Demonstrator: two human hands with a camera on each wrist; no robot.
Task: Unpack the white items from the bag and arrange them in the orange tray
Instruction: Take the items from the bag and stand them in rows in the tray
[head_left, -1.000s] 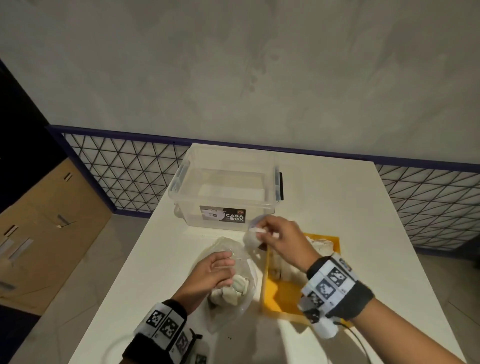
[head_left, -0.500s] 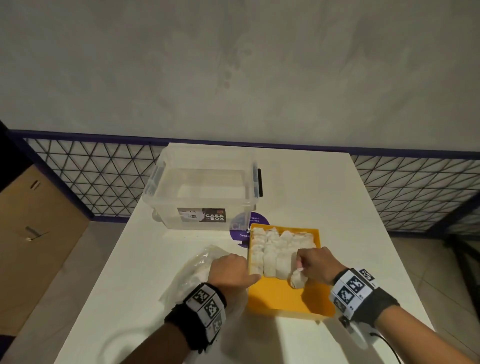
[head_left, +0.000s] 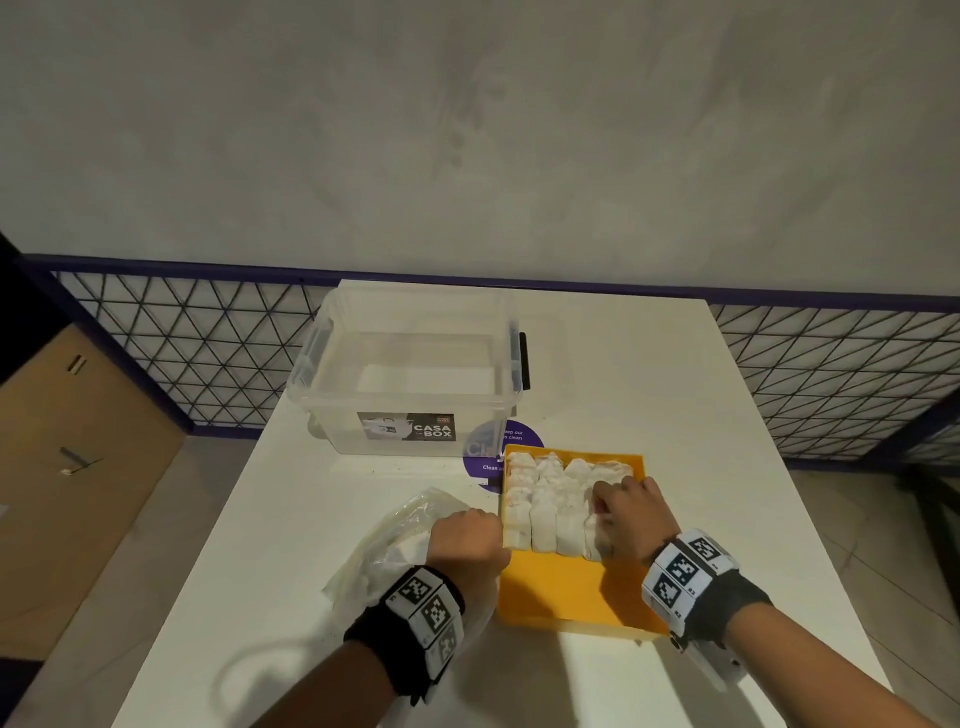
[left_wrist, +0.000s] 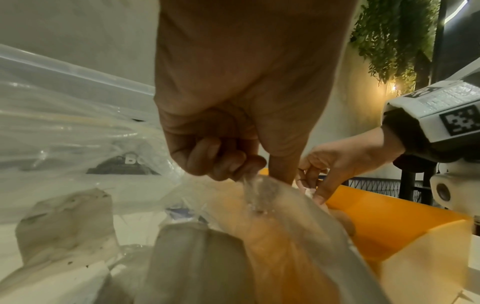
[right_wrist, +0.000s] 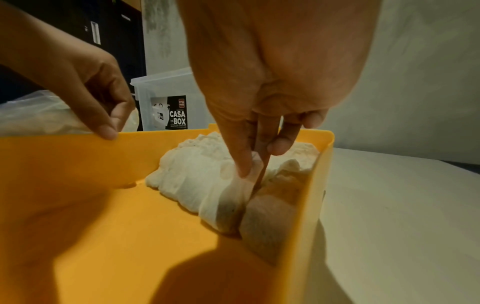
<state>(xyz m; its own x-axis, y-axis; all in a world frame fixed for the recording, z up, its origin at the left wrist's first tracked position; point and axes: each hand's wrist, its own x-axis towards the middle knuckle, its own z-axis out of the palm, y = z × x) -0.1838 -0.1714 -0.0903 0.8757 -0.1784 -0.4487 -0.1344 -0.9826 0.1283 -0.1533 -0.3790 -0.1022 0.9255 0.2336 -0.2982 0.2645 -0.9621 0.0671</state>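
Note:
The orange tray (head_left: 571, 592) lies on the white table with several white items (head_left: 545, 499) packed in rows at its far end. My right hand (head_left: 602, 504) reaches into the tray's right side. In the right wrist view its thumb and forefinger (right_wrist: 253, 170) pinch the top of one white item (right_wrist: 228, 205) standing beside the tray's right wall (right_wrist: 311, 205). The clear plastic bag (head_left: 384, 545) lies left of the tray. My left hand (head_left: 467, 530) pinches its rim (left_wrist: 246, 170) next to the tray's left wall, and more white items (left_wrist: 64, 216) show inside the bag.
A clear lidless storage box (head_left: 415, 374) labelled Casa Box stands behind the bag and tray. A round purple sticker (head_left: 485, 457) sits between box and tray. The near half of the tray is bare. A wire mesh fence (head_left: 208, 353) runs behind the table.
My right hand carried a white item from above the bag over to the tray and lowered it into the right end of the rows. My left hand shifted to the bag's rim by the tray.

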